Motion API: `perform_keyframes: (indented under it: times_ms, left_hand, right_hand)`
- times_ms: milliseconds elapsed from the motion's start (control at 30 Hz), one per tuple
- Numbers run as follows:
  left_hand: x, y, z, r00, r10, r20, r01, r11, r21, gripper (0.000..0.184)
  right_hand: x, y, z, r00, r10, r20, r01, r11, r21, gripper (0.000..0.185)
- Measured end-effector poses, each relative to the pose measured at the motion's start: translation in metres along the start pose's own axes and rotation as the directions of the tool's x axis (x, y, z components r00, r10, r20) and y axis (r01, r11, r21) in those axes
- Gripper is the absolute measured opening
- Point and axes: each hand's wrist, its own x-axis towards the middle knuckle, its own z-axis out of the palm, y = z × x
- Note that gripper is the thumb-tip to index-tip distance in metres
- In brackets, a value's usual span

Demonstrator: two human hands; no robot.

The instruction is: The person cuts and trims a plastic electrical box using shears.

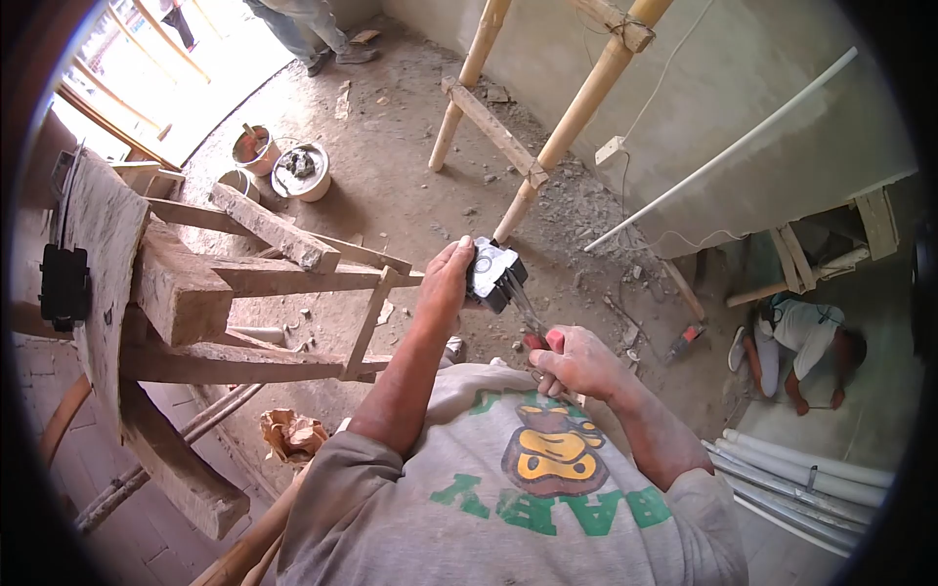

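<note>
My left hand (451,278) is closed around a small black electrical box (506,289) whose upper face looks white with a round outline. My right hand (584,361) grips red-handled pliers (529,317). The metal jaws reach up to the near side of the box; whether they pinch its edge is too small to tell. Both hands are in front of my chest, above the dusty floor. A similar black box (65,285) is at the far left beside the wooden planks, out of reach of either hand in this view.
A rough wooden trestle (186,283) stands at left. Buckets (301,174) hold mortar behind it. A bamboo ladder (567,127) leans near the wall. A white pipe (723,146) slants at right. A crouching person (806,337) works at right, near several pipes (801,474). Another person's legs (313,29) show at top.
</note>
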Motion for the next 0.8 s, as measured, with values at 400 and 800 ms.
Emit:
perform_keyframes:
  times_ms: [400, 800]
  left_hand:
    - [0.007, -0.002, -0.005, 0.997, -0.071, -0.03, 0.076, 0.966, 0.249, 0.047]
    - [0.011, 0.001, -0.009, 0.999, -0.052, 0.0, 0.046, 0.894, 0.446, 0.065]
  right_hand:
    - [0.009, 0.0, 0.0, 0.99, -0.04, -0.137, -0.014, 0.929, -0.369, 0.044]
    - [0.015, 0.017, 0.012, 0.984, -0.114, -0.135, 0.079, 0.968, -0.24, 0.041]
